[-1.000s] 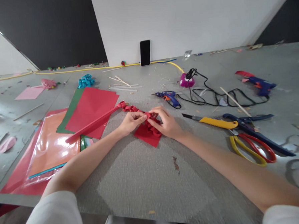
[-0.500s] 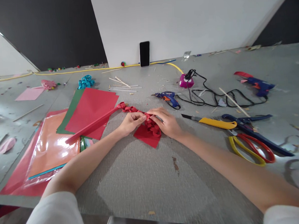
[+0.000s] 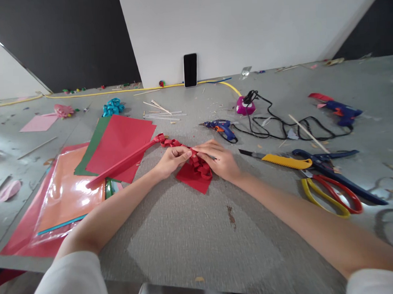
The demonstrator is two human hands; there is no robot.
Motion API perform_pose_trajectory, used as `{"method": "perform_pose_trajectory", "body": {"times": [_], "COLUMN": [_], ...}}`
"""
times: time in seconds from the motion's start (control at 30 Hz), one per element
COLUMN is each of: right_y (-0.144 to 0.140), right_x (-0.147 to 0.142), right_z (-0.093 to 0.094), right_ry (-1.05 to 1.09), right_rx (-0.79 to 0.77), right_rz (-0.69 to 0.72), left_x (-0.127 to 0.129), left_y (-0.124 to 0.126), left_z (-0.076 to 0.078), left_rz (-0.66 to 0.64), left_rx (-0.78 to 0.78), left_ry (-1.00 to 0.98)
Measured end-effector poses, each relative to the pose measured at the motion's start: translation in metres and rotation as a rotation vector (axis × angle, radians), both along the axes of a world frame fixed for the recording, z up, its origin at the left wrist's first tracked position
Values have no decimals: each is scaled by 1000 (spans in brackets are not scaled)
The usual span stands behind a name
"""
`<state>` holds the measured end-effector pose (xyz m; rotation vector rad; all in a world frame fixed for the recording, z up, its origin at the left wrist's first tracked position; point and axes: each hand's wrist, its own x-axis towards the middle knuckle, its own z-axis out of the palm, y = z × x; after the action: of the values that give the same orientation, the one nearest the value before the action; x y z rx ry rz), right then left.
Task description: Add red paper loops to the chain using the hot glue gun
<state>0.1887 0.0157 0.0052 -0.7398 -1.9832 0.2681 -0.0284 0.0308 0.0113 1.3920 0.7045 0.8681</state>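
Between my hands runs a red folded paper strip (image 3: 201, 169), bent into a chain of loops. My left hand (image 3: 172, 160) pinches it between thumb and fingers. From the other side my right hand (image 3: 221, 160) grips the same strip, its fingers slightly blurred. Under the loops lies a small red paper piece (image 3: 193, 180), partly covered. The looped strip stretches left past my left hand to a straight red paper length (image 3: 121, 163), which rests across red sheets (image 3: 122, 137).
An orange sheet in a clear sleeve (image 3: 69, 184) lies left. Behind are a blue paper bow (image 3: 113, 107), a phone (image 3: 190, 70) and a glue gun (image 3: 222, 128). A yellow cutter (image 3: 286, 160), scissors (image 3: 337, 194) and another glue gun (image 3: 342, 112) lie right.
The fingers of my right hand have shifted slightly over the red strip and closed in more. My left hand keeps its pinch in the same place.
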Motion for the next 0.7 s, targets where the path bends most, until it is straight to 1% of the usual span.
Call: {"method": "perform_pose_trajectory", "body": {"times": [0.23, 0.4, 0.57, 0.7], "right_y": [1, 1, -2, -5], "right_x": [1, -1, -2, -1], "right_z": [-3, -4, 0, 2], "right_ry": [-13, 4, 34, 13], "right_rx": [46, 47, -34, -94], "right_rz": [22, 12, -31, -59], "left_x": [0, 3, 5, 5], "left_y": [0, -1, -2, -2], "left_z": [-2, 2, 6, 7], "left_rz": [3, 17, 42, 44], "left_rx": [-27, -64, -124, -159], "left_ry": [-33, -60, -92, -118]}}
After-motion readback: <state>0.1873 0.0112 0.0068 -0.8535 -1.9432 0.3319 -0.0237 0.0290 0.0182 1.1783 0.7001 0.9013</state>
